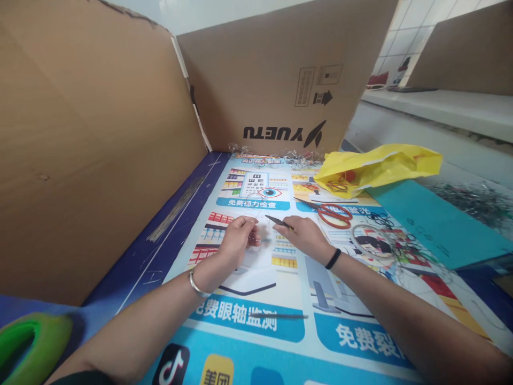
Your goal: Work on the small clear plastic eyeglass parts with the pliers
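My left hand (239, 239) is over the middle of the printed sheet, its thumb and fingers pinched on a thin wire (259, 245). The wire loops loosely around the fingertips and is hard to follow. Just to the right, my right hand (305, 235) is closed around small dark pliers (277, 221) with pointed jaws. Those jaws point up and left, close to the left fingertips; I cannot tell whether they touch the wire. Beyond my right hand lie red-handled scissors (335, 215). A round coil of wire (373, 243) rests to the right of that hand.
Cardboard panels (264, 80) stand behind and at left. A yellow bag (404, 160) lies at right beside a turquoise board (436, 230). Straight wires (176, 208) lie at left, a thin dark rod (280, 316) in front. A green tape roll (44, 342) sits near left.
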The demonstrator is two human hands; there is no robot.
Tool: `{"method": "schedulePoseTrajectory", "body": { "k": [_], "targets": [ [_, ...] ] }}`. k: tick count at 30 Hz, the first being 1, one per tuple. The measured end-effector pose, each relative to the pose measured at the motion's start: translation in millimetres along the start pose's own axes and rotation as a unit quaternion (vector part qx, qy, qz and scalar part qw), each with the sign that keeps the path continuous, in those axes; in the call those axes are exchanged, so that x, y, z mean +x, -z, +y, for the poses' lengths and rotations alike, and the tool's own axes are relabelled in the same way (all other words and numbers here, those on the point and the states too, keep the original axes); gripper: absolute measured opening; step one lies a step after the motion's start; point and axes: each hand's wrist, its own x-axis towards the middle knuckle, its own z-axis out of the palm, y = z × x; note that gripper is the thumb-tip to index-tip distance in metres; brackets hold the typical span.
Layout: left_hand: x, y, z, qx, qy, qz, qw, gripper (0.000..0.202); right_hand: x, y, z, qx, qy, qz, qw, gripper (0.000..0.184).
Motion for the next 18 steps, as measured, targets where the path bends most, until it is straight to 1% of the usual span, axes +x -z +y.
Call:
{"method": "schedulePoseTrajectory", "body": {
  "k": [4,9,12,18],
  "targets": [
    [0.4,0.9,-1.4,0.02,-0.015,0.008,1.0,0.014,0.8,-1.2,1.1,0.045,-0.007,-0.007,0.999,0.047],
    [0.3,3.4,-1.6,0.009,-0.024,-0.013,1.0,0.023,1.5,1.1,0.3,0.076,-0.009,-0.01,0.997,0.047],
    [0.1,3.6,-0.9,0.0,-0.021,-0.016,1.0,0.028,1.5,2.1,-0.1,0.074,-0.007,-0.011,0.997,0.046],
    [0.1,4.0,-0.9,-0.005,-0.019,-0.015,1.0,0.023,0.4,0.1,-0.5,0.054,0.001,-0.005,0.999,0.044]
  ]
}}
